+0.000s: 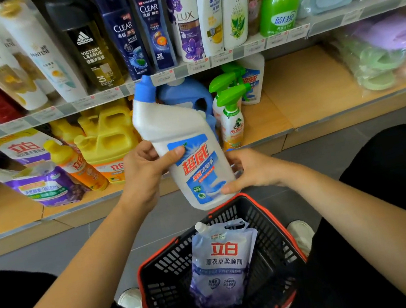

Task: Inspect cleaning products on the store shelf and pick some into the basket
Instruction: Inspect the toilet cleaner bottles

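Ahead on the wooden shelf (306,89), packed rows — shampoo bottles (124,35) above, yellow jugs (111,139) and green spray bottles (227,96) below. Lower down, black red-rimmed basket (268,214), lilac refill pouch (221,262) lying inside. Just over its rim, tilted white cleaner bottle (179,128), blue cap (145,89) uppermost, clasped mid-body by left hand (144,173), at the base by right hand (252,170). Underneath, grey floor tiles (103,238).

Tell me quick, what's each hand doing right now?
Left hand: grips the white cleaner bottle.
Right hand: holds the same bottle near its base.
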